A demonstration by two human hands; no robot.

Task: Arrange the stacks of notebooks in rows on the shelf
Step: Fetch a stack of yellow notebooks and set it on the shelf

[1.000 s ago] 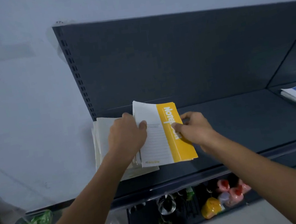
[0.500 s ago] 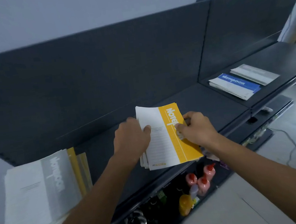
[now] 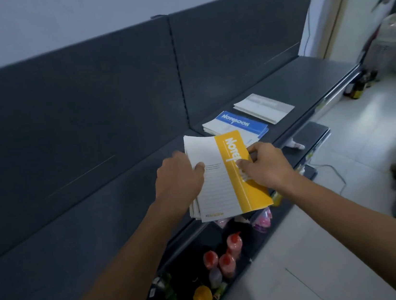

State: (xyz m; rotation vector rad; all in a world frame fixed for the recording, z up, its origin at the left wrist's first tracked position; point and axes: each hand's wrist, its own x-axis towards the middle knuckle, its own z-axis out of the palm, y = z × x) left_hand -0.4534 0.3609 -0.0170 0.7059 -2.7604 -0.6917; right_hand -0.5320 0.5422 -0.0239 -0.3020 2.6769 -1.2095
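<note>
shelf (image 3: 296, 79) holds blue stack (image 3: 236, 122); left hand (image 3: 178, 177), right hand (image 3: 267, 166) grip yellow stack (image 3: 225, 191).

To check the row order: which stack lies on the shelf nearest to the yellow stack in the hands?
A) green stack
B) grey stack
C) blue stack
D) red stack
C: the blue stack lies just beyond the yellow stack that the left hand and right hand hold; the grey stack is farther along the shelf.
</note>
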